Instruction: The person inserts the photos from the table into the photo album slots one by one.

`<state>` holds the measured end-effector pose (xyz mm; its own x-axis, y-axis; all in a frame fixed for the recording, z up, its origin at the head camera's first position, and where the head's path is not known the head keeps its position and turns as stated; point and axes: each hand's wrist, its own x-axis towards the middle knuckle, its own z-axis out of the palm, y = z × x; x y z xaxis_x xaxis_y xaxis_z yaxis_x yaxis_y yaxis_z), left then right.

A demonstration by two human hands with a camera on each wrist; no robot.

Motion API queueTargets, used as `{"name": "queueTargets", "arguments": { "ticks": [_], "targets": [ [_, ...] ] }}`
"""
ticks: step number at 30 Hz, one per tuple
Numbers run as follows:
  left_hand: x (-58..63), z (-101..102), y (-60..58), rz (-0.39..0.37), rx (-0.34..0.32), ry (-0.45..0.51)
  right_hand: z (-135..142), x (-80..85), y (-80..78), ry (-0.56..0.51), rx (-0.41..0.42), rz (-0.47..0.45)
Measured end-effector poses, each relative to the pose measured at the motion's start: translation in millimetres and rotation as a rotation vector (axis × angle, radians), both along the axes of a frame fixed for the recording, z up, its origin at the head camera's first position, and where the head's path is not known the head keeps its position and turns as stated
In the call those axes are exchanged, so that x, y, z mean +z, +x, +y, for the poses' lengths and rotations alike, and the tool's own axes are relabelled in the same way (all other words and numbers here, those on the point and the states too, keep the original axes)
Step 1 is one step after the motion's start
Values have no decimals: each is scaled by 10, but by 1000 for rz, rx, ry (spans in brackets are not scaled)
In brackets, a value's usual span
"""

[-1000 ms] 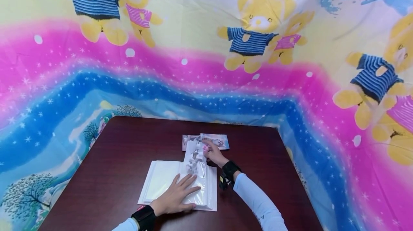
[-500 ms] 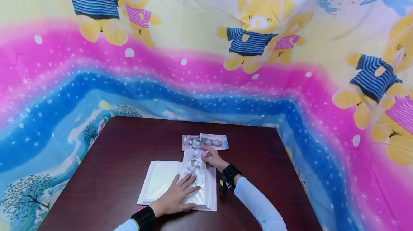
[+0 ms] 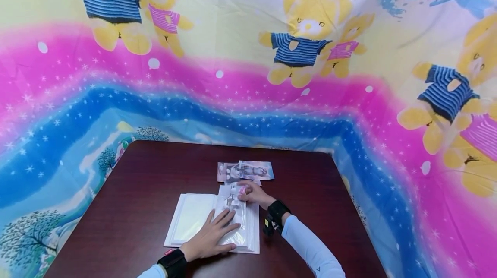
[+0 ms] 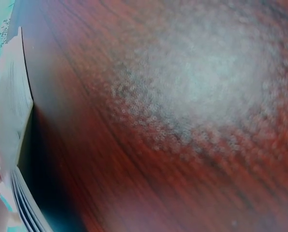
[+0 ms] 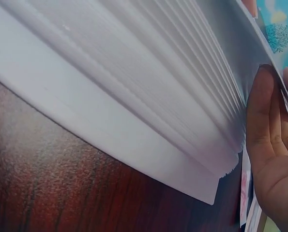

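Note:
An open photo album (image 3: 190, 215) with clear pockets lies on the table. My left hand (image 3: 211, 235) rests on its right-hand page with the fingers spread; only fingertips show at the edge of the left wrist view. A pale photo (image 3: 231, 199) is partly inside that page's pocket, its upper end sticking out past the album's far edge. My right hand (image 3: 255, 194) pinches the photo near its upper right. In the right wrist view, the right hand (image 5: 274, 150) is beside the album's stacked pages (image 5: 148, 82), with a finger under a raised sheet.
Behind the album lie several printed photos, among them one with a furry animal (image 3: 256, 170) overlapping another (image 3: 228, 172). The dark wooden table (image 3: 143, 200) ends at a patterned cloth (image 3: 217, 96) at the back and sides.
The right hand has come toward the album, and the photo has slid farther down into the pocket. More of the photos behind is visible. The left hand has stayed in place.

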<state>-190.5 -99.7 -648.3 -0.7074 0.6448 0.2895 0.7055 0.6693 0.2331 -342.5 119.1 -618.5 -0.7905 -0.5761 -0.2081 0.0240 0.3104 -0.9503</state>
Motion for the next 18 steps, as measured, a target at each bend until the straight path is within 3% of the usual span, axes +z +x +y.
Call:
{"name": "queueTargets", "arguments": {
  "ticks": [12,18],
  "targets": [
    [-20,2,-5,1,-2,4,38,12,35,14,25,88],
    [-20,-7,-3,-38,6,-5,39,-8,21,25,39,102]
  ]
}}
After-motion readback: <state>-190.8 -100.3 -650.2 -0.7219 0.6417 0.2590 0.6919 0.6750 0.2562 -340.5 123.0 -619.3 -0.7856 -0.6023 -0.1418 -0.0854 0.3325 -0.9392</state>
